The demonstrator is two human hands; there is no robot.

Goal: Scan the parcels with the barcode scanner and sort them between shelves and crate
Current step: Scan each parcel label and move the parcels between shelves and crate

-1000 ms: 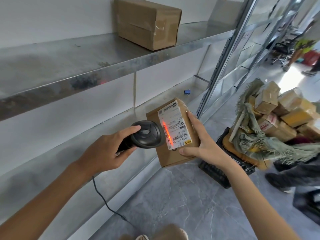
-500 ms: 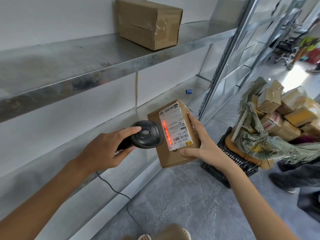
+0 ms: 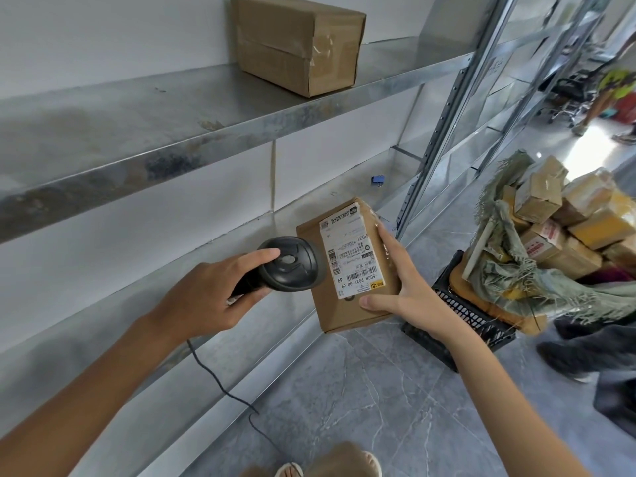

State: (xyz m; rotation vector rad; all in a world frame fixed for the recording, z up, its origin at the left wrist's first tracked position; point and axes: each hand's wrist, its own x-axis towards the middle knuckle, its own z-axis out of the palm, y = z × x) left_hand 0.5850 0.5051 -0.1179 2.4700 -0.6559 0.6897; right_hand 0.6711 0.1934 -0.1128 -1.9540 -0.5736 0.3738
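Observation:
My right hand grips a small brown cardboard parcel by its right side, its white shipping label turned toward me. My left hand holds the black corded barcode scanner, whose head sits just left of the label, nearly touching the parcel. No red scan line shows on the label. A larger brown box stands on the upper metal shelf. A black plastic crate sits on the floor to the right, partly under a sack.
A torn green sack spills several taped parcels at right. The lower metal shelf runs below my hands, with a small blue clip on it. Shelf uprights rise ahead. Another person's legs stand at right.
The red scan line that lit the label in both earlier frames is gone now. Both hands, scanner and parcel stay almost where they were.

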